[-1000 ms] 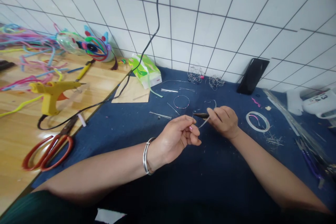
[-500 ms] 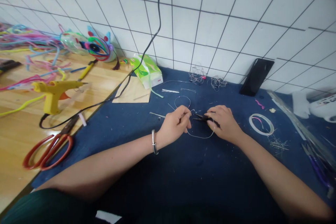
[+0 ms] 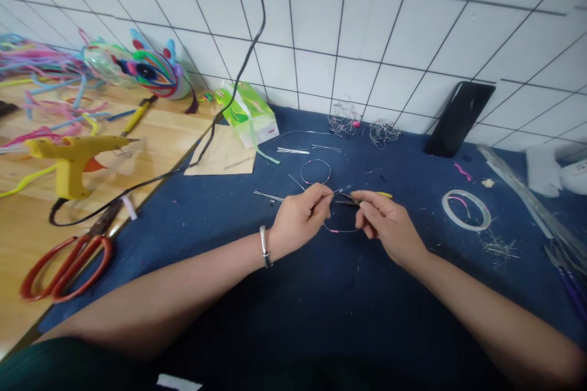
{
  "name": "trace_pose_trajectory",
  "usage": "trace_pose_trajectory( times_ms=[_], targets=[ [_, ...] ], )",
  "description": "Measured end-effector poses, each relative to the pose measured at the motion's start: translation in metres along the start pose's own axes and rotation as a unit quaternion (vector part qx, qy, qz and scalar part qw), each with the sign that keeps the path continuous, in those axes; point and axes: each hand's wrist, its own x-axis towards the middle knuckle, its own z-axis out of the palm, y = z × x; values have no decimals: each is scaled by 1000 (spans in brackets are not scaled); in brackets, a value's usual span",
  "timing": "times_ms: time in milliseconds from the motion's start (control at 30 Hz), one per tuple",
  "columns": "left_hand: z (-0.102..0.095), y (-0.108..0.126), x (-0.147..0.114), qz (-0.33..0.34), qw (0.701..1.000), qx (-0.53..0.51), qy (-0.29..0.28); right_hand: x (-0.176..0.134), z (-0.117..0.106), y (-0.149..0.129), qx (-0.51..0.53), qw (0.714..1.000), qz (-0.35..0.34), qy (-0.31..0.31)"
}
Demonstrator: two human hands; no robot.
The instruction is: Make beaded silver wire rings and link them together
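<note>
The thin, curved wire [image 3: 349, 231] has tiny pink beads [image 3: 334, 231]; the left hand [image 3: 302, 214] pinches it, the right hand [image 3: 387, 220] grips pliers [image 3: 347, 200].

Going off the packet [image 3: 250, 104]: glue gun [image 3: 70, 166] left, phone [image 3: 461, 119] way over right, 2 wire tangles [image 3: 384, 132] (I think) closer right.

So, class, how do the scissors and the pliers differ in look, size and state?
The scissors lie unheld, while the right hand holds the pliers. The scissors' red handle loops show plainly; the pliers' handles are mostly covered. The scissors look larger than what shows of the pliers. Both show dark metal.
</note>
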Motion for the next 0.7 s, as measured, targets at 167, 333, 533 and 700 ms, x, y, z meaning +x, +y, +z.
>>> trace_pose_trajectory(
  times_ms=[167,333,533,700],
  targets=[
    [1,0,-1,34,999,32,-20,1,-2,-1,-89,995,-32,14],
    [2,-2,-2,46,995,58,-61,1,-3,1,-163,983,-75,38],
    [2,-3,-1,26,996,29,-76,1,-3,3,-170,981,-93,29],
    [1,-4,-1,35,995,41,-80,1,-3,2,-178,978,-103,30]
  ],
)
